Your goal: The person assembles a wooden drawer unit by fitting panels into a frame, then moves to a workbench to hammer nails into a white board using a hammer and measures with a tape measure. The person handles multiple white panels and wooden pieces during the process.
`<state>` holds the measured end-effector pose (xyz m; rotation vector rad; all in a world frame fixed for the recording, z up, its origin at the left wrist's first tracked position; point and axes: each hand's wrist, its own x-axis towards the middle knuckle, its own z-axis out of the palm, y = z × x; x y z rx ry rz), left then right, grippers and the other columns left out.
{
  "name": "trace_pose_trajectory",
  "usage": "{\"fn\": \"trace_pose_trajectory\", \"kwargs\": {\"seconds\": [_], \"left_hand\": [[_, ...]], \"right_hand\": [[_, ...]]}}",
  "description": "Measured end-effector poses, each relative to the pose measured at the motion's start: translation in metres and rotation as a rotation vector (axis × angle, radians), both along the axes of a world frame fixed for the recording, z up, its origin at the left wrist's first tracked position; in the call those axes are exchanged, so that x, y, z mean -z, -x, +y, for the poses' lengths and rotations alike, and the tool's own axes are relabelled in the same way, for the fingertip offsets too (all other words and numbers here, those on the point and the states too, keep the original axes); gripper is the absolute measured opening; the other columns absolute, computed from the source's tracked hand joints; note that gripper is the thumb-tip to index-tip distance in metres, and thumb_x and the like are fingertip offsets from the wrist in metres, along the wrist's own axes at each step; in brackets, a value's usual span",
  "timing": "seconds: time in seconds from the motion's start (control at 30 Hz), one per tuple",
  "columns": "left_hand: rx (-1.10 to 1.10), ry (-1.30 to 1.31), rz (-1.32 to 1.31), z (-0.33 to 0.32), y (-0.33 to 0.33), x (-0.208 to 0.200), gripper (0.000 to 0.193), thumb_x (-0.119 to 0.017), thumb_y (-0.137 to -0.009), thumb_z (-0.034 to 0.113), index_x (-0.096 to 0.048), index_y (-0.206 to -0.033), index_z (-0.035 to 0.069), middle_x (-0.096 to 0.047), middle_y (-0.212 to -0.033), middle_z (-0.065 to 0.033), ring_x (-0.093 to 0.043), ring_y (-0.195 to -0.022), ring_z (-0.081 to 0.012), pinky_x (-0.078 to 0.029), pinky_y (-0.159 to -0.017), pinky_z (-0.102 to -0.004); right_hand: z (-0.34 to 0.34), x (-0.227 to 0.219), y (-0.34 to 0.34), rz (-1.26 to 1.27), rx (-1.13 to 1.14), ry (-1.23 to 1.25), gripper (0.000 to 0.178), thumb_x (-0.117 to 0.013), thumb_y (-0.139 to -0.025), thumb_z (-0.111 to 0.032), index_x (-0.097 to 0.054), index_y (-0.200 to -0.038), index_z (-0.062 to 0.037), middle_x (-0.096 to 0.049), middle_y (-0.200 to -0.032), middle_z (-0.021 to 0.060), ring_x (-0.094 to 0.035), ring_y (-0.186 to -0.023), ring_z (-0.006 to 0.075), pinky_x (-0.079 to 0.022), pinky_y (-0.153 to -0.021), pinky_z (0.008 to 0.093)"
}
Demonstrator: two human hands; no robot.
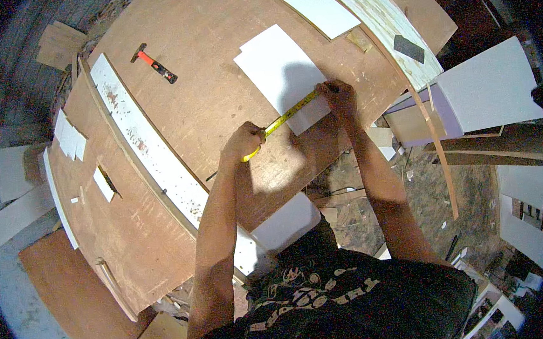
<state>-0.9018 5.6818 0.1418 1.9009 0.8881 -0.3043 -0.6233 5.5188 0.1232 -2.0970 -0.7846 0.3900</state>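
A yellow tape measure (289,114) is stretched between my two hands above the brown wooden worktop (212,59). My left hand (244,141) is closed around its lower left end. At the upper right end, my right hand (338,96) pinches the tape, its fingers partly in shadow. Beneath the tape lie white rectangular panels (276,61), overlapping one another, with my right hand over their right edge. The shadow of my head and arms falls across these panels. Whether the tape touches them I cannot tell.
A hammer (154,64) with a red and black handle lies farther left. A long, stained white board (144,138) crosses the worktop's left side. Another white panel (311,4) lies at the far right, by a weathered board (378,24). Offcuts litter the floor (426,189) at right.
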Motion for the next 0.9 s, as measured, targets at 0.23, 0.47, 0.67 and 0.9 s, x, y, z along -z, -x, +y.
{"fn": "trace_pose_trajectory", "kwargs": {"seconds": [0.23,0.47,0.67,0.9], "left_hand": [[-0.057,-0.077,0.109,0.0,0.003,0.01,0.035,-0.06,-0.089,0.035,-0.074,-0.094,0.003,-0.07,-0.098,-0.0231,-0.071,-0.093,-0.0392,-0.054,-0.082,-0.0476],[-0.019,-0.273,0.121,-0.008,0.002,0.012,0.04,-0.06,-0.091,0.039,-0.072,-0.109,0.004,-0.071,-0.109,-0.0236,-0.068,-0.105,-0.0425,-0.054,-0.091,-0.048],[-0.011,-0.29,0.141,-0.012,-0.003,0.008,0.044,-0.059,-0.091,0.04,-0.07,-0.115,0.004,-0.07,-0.114,-0.0236,-0.067,-0.109,-0.0408,-0.054,-0.093,-0.0482],[-0.019,-0.354,0.124,-0.02,-0.004,-0.011,0.032,-0.06,-0.09,0.03,-0.072,-0.113,0.012,-0.071,-0.114,-0.0196,-0.069,-0.105,-0.0382,-0.055,-0.09,-0.0471]], "right_hand": [[0.005,-0.022,0.009,0.149,0.059,0.002,0.029,-0.079,-0.086,-0.031,-0.078,-0.095,-0.004,-0.076,-0.086,0.0111,-0.07,-0.076,0.0202,-0.055,-0.074,0.0351],[0.005,-0.007,0.004,0.132,0.056,-0.042,0.026,-0.078,-0.087,-0.029,-0.077,-0.089,-0.0027,-0.073,-0.077,0.0098,-0.068,-0.071,0.0184,-0.053,-0.068,0.0341],[0.006,0.006,-0.003,0.116,0.111,0.009,0.03,-0.081,-0.082,-0.037,-0.077,-0.084,-0.0075,-0.074,-0.079,0.009,-0.07,-0.071,0.0202,-0.054,-0.068,0.0349],[0.011,-0.005,0.006,-0.059,0.121,-0.02,0.029,-0.079,-0.084,-0.031,-0.073,-0.078,-0.0034,-0.068,-0.069,0.0121,-0.062,-0.062,0.0213,-0.05,-0.061,0.0376]]}}
